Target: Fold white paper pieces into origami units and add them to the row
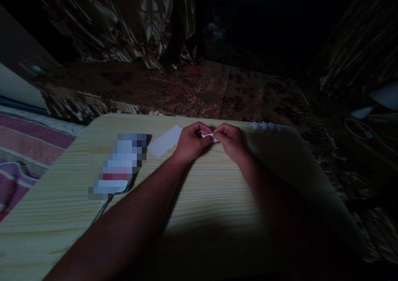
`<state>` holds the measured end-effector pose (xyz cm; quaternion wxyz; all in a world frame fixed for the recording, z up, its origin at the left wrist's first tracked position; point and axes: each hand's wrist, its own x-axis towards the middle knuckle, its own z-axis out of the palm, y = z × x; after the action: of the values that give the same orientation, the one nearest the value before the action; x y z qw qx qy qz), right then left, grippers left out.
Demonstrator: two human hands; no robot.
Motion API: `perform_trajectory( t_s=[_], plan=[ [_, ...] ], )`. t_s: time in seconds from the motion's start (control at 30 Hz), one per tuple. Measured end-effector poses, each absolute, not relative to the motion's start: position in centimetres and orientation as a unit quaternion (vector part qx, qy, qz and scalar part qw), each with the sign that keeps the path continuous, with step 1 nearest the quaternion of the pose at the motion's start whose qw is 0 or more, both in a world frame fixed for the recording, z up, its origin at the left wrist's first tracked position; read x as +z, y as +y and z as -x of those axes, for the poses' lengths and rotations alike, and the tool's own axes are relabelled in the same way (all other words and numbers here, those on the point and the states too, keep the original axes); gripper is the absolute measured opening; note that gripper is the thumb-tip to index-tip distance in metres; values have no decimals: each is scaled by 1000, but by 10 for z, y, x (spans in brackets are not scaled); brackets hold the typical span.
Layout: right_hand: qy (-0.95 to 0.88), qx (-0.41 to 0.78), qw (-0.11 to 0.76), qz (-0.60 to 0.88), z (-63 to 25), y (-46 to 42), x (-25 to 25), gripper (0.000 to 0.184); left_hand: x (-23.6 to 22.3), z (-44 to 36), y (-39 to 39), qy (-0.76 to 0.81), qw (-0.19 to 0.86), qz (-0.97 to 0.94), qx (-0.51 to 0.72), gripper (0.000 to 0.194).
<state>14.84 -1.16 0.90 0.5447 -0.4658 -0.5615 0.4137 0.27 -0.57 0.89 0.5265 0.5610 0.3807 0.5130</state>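
Note:
Both hands meet above the far middle of the wooden table (pixel 214 189), pinching a small white piece of paper (pixel 209 136) between them. My left hand (pixel 193 142) is closed on its left part, and my right hand (pixel 231 140) grips its right end with thumb and finger. Fingers cover much of the paper, so its exact shape is hard to make out. Just left of my left hand lies a flat white paper strip (pixel 164 142). To the right of my right hand, several small folded paper pieces (pixel 266 126) stand in a row near the far edge.
A blurred-out device (pixel 120 164), perhaps a phone, lies on the left of the table with a cable (pixel 101 210) running from it. Beyond the far edge is a patterned cloth surface (pixel 186 86) below curtains (pixel 149 19). Striped bedding (pixel 27 144) is at left. The room is dim.

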Motion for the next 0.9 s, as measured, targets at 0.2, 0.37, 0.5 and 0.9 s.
perform_trajectory(
  t_s=[0.2,0.37,0.5,0.9],
  plan=[
    [-544,446,538,464,-149,-10,8,13,9,-2,-5,400,519,-543,525,24],
    [-524,467,548,455,-149,-10,8,14,9,-2,-5,393,525,-532,536,16],
    [-521,471,553,449,-149,-11,8,14,11,-2,-6,392,523,-520,550,13],
    [-533,470,538,454,-149,-11,10,12,14,-3,-6,389,547,-474,570,12]
  ],
)
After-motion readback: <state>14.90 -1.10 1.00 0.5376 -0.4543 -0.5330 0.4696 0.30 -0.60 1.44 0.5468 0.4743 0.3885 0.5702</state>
